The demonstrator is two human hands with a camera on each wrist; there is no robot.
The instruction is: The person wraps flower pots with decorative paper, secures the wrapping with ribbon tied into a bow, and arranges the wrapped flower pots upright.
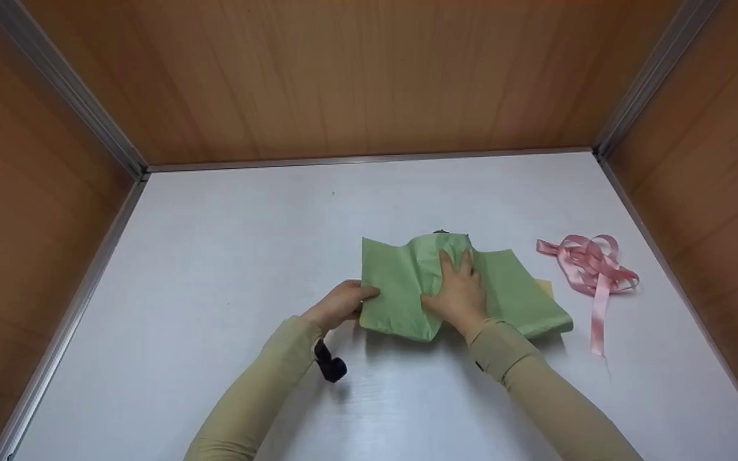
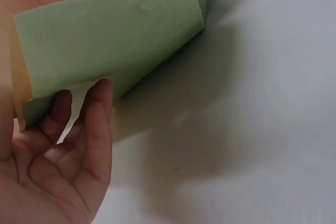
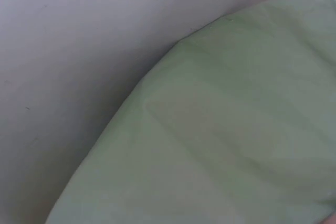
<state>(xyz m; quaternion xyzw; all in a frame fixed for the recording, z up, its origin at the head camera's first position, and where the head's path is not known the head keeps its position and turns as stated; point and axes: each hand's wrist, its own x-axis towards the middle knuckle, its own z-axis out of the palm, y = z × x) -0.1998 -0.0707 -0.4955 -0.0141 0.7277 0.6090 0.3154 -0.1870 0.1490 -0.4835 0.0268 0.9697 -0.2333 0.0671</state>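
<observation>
Left hand [image 1: 341, 301] pinches green paper [image 1: 396, 287] | right hand [image 1: 460, 293] spread on it | full pink ribbon [image 1: 605, 274]: head view only

This looks like a work booth: wood-grain panels [image 1: 369, 77] joined by metal corner strips [image 1: 69, 83] enclose a white tabletop [image 1: 247, 243].
</observation>
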